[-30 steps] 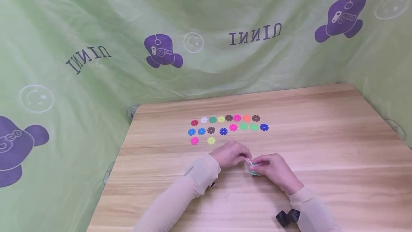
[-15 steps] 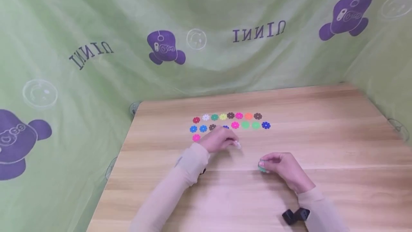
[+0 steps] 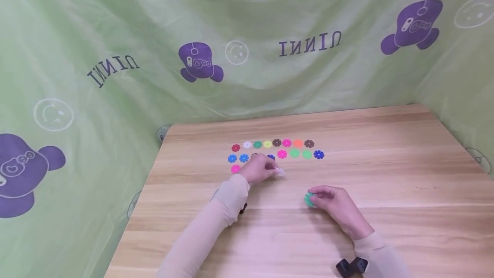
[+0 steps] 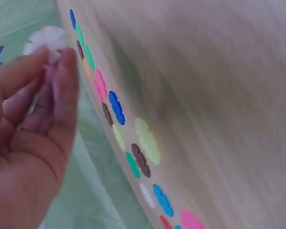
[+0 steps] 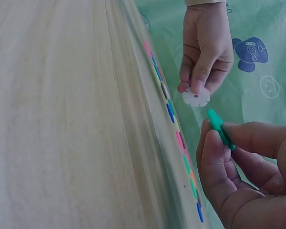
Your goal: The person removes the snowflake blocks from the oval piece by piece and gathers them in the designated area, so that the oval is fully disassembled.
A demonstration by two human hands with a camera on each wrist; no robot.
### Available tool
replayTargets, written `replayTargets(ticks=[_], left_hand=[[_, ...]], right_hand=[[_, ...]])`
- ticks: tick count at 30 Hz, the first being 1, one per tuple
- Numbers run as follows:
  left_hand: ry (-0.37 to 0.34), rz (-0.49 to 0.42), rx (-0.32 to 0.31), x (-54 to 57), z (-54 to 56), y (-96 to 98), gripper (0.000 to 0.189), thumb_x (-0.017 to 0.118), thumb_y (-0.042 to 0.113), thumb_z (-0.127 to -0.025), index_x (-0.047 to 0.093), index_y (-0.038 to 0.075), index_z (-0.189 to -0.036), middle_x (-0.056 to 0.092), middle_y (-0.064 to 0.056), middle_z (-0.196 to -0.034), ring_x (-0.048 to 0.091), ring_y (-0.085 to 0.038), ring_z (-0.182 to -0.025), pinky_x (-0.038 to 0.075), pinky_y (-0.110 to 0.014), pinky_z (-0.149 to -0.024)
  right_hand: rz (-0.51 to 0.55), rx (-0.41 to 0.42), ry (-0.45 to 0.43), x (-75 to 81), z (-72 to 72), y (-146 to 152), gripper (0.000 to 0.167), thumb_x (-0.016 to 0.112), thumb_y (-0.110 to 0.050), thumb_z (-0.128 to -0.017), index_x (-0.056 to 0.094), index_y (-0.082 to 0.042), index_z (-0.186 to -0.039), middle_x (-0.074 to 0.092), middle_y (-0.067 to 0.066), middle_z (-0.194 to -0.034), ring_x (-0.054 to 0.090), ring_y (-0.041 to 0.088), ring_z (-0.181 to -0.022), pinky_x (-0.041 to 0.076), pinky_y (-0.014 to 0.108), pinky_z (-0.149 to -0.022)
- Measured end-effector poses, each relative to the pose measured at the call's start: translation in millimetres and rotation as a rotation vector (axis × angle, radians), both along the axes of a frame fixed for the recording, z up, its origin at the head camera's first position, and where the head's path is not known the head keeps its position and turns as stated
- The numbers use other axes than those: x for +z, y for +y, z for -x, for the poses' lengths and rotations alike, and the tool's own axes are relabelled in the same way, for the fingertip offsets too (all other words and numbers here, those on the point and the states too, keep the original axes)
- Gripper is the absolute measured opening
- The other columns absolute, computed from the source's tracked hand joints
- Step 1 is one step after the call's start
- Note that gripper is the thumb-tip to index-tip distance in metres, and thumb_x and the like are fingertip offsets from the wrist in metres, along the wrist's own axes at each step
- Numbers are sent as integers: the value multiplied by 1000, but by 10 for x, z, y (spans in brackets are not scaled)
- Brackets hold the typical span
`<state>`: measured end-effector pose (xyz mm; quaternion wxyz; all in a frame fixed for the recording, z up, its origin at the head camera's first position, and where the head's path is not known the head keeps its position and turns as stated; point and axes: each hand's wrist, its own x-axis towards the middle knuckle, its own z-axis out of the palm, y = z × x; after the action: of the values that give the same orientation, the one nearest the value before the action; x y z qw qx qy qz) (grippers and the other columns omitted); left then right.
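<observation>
My left hand (image 3: pixel 259 169) pinches a white snowflake disc (image 3: pixel 280 172) between thumb and fingers, just in front of the rows of discs. The same white disc shows at the fingertips in the left wrist view, its notched rim facing out. To the right, my right hand (image 3: pixel 339 207) pinches a green snowflake disc (image 3: pixel 309 199) by its edge. In the right wrist view the green disc is seen nearly edge-on. The two discs are apart. A yellow disc (image 4: pixel 147 140) on the table is hidden behind my left hand in the head view.
Several coloured snowflake discs lie flat in rows on the wooden table (image 3: pixel 386 153), among them a red disc (image 3: pixel 236 147), an orange disc (image 3: pixel 298 143) and a dark blue disc (image 3: pixel 318 154). A green printed curtain (image 3: pixel 254 89) hangs behind the table.
One second ago both hands met at the white and green discs. Since then the left hand has drawn the white disc away to the left, and the right hand still holds the green disc.
</observation>
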<state>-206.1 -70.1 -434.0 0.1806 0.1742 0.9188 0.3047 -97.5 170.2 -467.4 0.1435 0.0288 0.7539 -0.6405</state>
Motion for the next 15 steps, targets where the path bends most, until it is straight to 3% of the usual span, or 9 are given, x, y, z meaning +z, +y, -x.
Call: replayTargets(ticks=[4, 10, 15], left_hand=[[-29, 2, 103, -76, 26, -19, 13, 73, 19, -90, 77, 10, -100, 73, -1, -95, 59, -12, -82, 53, -25, -73], [14, 86, 172, -152, 101, -9, 17, 72, 16, -90, 76, 7, -104, 74, -7, -105, 66, -20, -96, 56, -33, -88], [37, 125, 222, -167, 170, 43, 16, 73, 14, -89, 77, 6, -102, 75, -9, -104, 68, -22, -96, 57, -33, -87]], right_hand=[[5, -1, 3, -17, -10, 2, 34, 69, -6, -90, 61, 10, -120, 69, 15, -105, 69, 11, -89, 59, 23, -81], [14, 22, 25, -13, -17, -1, 35, 70, -8, -89, 61, 9, -118, 69, 16, -105, 70, 12, -89, 59, 24, -81], [23, 11, 34, -21, -5, 23, 33, 70, -6, -88, 62, 9, -116, 69, 15, -102, 69, 10, -87, 59, 24, -80]])
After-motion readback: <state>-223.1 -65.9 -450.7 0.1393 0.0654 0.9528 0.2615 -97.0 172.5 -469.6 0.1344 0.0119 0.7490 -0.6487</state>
